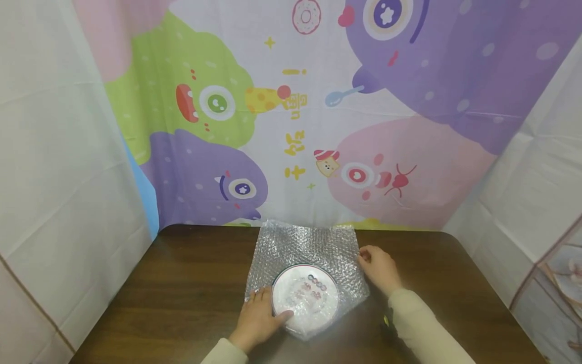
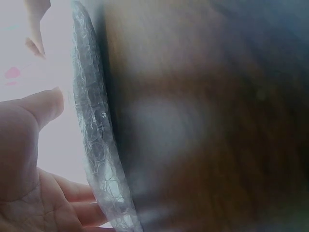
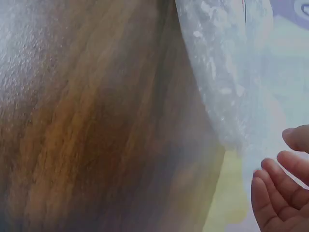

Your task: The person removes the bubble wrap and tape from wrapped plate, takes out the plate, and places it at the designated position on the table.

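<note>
A round white plate (image 1: pixel 313 308) with a coloured rim and small printed figures lies on a sheet of clear bubble wrap (image 1: pixel 300 242). Glossy wrap appears to cover its lower part. My left hand (image 1: pixel 259 316) rests at the plate's left side, thumb over the near rim and fingers extended on the wrap. In the left wrist view, the fingers of that hand (image 2: pixel 34 159) reach the wrap's edge (image 2: pixel 99 145). Beside the sheet's right edge is my right hand (image 1: pixel 379 268), its fingers loosely bent. The right wrist view shows this hand (image 3: pixel 285 188) apart from the wrap (image 3: pixel 217 82).
The dark wooden table (image 1: pixel 182 293) extends to both sides of the sheet. A small dark and yellow object (image 1: pixel 386 322) lies partly hidden beside the right sleeve. Behind the table hangs a cartoon-printed curtain (image 1: pixel 300 202), and pale cloth panels (image 1: pixel 59 167) flank the sides.
</note>
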Demonstrator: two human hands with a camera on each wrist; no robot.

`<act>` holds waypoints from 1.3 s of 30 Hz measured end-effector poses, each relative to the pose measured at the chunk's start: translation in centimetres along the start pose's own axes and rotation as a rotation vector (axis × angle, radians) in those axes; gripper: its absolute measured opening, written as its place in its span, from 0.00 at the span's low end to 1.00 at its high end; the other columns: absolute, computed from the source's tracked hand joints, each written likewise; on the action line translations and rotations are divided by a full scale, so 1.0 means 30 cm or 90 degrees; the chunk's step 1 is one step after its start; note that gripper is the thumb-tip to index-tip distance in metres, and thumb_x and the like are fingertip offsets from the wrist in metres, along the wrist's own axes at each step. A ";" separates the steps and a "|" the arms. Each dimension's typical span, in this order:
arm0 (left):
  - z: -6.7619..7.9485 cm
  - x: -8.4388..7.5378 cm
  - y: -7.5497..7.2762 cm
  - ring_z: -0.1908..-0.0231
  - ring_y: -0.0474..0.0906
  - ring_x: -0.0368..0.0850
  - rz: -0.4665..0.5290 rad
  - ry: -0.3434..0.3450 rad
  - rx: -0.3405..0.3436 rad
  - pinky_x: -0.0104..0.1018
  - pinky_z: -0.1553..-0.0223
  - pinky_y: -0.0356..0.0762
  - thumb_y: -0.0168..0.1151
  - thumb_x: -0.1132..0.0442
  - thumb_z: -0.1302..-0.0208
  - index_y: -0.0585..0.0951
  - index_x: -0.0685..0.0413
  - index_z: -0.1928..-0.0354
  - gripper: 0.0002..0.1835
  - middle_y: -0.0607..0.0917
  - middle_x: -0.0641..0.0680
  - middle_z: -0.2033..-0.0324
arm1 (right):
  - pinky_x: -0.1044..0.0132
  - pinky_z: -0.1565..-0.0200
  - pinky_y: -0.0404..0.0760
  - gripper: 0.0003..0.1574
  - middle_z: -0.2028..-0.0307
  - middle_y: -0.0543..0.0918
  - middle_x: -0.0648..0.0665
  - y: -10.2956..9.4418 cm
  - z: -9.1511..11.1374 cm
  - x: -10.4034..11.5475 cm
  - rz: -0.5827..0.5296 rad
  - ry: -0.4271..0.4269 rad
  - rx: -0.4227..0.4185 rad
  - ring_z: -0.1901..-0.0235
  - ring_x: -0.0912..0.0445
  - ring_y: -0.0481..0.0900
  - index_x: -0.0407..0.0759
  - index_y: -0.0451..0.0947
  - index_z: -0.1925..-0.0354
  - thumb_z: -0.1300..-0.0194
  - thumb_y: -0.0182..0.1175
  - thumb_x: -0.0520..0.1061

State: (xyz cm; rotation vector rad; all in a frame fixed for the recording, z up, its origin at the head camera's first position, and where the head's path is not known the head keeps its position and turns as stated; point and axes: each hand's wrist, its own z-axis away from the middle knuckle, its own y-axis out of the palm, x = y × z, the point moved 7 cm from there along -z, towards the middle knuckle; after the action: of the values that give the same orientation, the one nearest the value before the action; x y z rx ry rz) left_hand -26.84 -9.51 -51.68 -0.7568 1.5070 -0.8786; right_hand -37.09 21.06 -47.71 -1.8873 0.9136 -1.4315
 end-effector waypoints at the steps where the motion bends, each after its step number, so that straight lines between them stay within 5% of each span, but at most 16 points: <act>1: 0.000 0.000 0.000 0.35 0.62 0.78 0.000 -0.001 0.001 0.69 0.35 0.60 0.64 0.36 0.43 0.65 0.74 0.34 0.50 0.70 0.75 0.36 | 0.48 0.54 0.81 0.19 0.58 0.84 0.38 0.000 0.003 0.014 0.008 -0.016 0.002 0.59 0.45 0.82 0.34 0.79 0.49 0.35 0.62 0.44; 14: 0.003 -0.007 -0.004 0.34 0.61 0.78 0.005 0.001 0.001 0.69 0.35 0.60 0.64 0.36 0.43 0.65 0.74 0.34 0.50 0.69 0.75 0.36 | 0.40 0.36 0.70 0.28 0.40 0.77 0.32 0.093 0.064 0.096 0.143 -0.200 0.049 0.37 0.36 0.72 0.35 0.76 0.42 0.38 0.64 0.46; 39: 0.009 -0.004 -0.010 0.34 0.61 0.78 0.012 -0.002 -0.005 0.70 0.35 0.60 0.64 0.37 0.43 0.66 0.73 0.34 0.50 0.70 0.75 0.36 | 0.37 0.32 0.63 0.32 0.37 0.74 0.32 0.188 0.082 0.047 0.117 -0.123 0.176 0.35 0.36 0.70 0.35 0.71 0.37 0.35 0.62 0.48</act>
State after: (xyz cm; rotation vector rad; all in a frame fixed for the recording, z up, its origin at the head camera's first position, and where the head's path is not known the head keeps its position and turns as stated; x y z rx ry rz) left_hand -26.55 -9.58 -51.38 -0.7487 1.5139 -0.8573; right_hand -35.39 16.72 -51.99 -1.6572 0.7335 -1.1769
